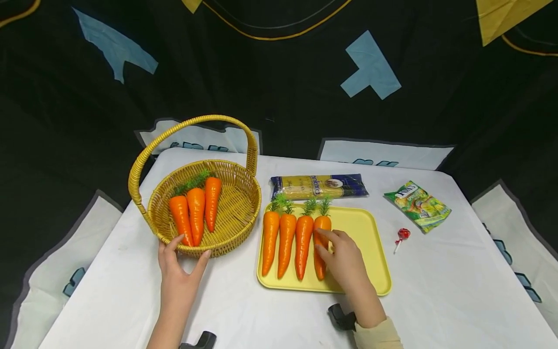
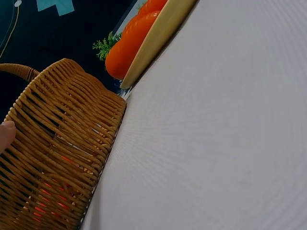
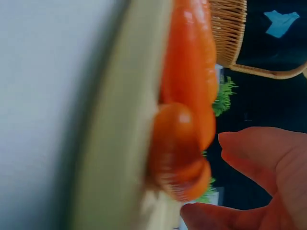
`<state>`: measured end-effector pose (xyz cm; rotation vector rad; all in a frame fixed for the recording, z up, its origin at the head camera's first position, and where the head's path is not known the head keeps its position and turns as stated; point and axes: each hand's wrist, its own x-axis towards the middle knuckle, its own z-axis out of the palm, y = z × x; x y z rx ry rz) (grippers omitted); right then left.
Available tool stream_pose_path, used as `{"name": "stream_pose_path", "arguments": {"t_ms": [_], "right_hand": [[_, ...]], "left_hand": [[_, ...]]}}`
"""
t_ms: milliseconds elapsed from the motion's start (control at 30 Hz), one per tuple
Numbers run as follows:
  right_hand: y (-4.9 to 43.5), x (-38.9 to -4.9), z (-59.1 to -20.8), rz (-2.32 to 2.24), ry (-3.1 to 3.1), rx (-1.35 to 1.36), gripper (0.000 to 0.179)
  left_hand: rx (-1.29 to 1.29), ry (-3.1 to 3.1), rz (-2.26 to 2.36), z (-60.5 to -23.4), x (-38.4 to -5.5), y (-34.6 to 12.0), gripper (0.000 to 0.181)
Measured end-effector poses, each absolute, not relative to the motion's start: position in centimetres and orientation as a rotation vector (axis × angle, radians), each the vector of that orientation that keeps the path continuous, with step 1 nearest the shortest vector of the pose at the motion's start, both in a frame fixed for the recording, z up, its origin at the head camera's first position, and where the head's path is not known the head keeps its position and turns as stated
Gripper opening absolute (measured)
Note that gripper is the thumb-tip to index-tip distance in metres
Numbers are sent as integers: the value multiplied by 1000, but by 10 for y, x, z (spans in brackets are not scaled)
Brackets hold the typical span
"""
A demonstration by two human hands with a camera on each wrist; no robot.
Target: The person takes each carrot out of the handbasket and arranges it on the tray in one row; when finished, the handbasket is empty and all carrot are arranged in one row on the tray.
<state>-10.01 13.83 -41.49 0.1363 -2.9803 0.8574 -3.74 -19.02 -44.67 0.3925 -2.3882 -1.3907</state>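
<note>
A yellow wicker basket (image 1: 235,241) with a tall handle stands at the left, three orange carrots (image 1: 197,213) lying inside. My left hand (image 1: 180,276) holds its near rim, thumb against the outer wall and fingertips at the top edge; the left thumb (image 2: 5,135) shows at the weave in the left wrist view. Several carrots with green tops lie side by side on a yellow tray (image 1: 362,242). Over the rightmost carrot (image 1: 321,224) is my right hand (image 1: 346,257), thumb and fingers spread either side of it. The right wrist view shows a gap between the fingertips and that carrot.
Behind the tray lies a noodle packet (image 1: 320,186). Right of it are a green snack bag (image 1: 418,206) and a red lollipop (image 1: 403,234). All rest on a white-covered table (image 1: 244,315) before a black curtain (image 1: 296,97).
</note>
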Motion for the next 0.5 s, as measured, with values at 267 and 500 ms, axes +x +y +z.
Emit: {"name": "stream_pose_path", "arguments": {"t_ms": [267, 500], "right_hand": [[125, -113, -384, 1044, -2867, 216, 39], [97, -130, -364, 1386, -2833, 346, 39]], "left_hand": [[419, -2414, -1394, -445, -37, -190, 72], [393, -2398, -1389, -446, -37, -191, 71]]}}
